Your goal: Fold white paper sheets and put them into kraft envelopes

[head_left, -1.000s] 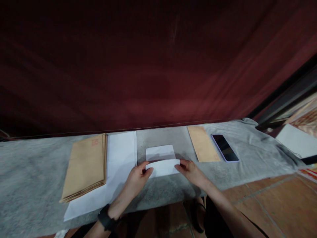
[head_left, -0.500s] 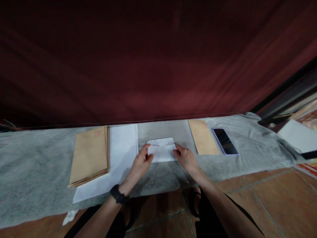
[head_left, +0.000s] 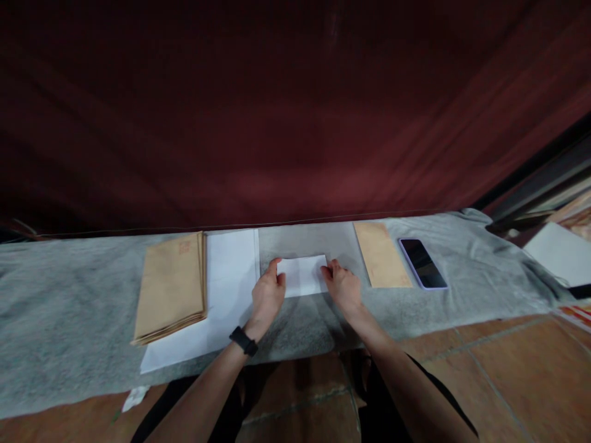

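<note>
Folded paper (head_left: 302, 277) has closed over | left hand (head_left: 269, 292), right hand (head_left: 344, 287): fingers curled, pinching its left and right ends, likely to keep layers aligned | on grey cloth (head_left: 60, 307), left of lone envelope (head_left: 382, 255)

This looks like a plain indoor spot set up for paper things; I can't tell if it is a home, an office or a shop; under the hands (head_left: 268, 295) is a long worktop (head_left: 69, 320) with a soft gray cloth on it; a pile of brown envelopes (head_left: 170, 286) and big white sheets (head_left: 233, 264) lie left of the hands, and a small white paper (head_left: 302, 275) is between them; past the hands is a big dark red wall or curtain (head_left: 295, 135); nearer than the worktop, the floor (head_left: 530, 375) has orange-brown tiles; far right of the hands is more stuff, too blurry to name.
</note>
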The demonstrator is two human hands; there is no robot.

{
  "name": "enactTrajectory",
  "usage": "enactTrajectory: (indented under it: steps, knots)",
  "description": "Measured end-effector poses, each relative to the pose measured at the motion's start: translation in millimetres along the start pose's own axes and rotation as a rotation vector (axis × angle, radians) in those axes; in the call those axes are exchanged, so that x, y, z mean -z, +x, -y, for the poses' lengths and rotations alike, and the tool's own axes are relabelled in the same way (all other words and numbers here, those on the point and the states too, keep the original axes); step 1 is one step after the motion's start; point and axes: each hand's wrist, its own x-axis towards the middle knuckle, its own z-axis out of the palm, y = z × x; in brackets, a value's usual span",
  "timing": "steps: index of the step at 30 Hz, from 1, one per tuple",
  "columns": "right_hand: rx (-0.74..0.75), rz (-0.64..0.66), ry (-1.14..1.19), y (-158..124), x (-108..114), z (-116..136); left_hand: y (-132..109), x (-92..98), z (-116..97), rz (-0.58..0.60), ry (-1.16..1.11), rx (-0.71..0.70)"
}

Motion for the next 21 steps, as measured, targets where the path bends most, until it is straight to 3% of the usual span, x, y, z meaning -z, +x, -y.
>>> enactTrajectory:
  steps: [6,11,16,21]
  knots:
    - [0.050,-0.062,0.005,-1,0,3,0,0.9,-4,0.032,0.057,-0.011]
    - [0.291,-0.243,0.125,-3,-6,4,-1,-0.9,-5,0.028,0.109,0.001]
    - [0.523,-0.207,0.218,-8,-23,9,-4,-2.8,-6,0.009,0.147,-0.051]
    - [0.562,-0.158,0.120,-15,-33,8,-7,-4.7,-6,-0.016,0.151,-0.079]
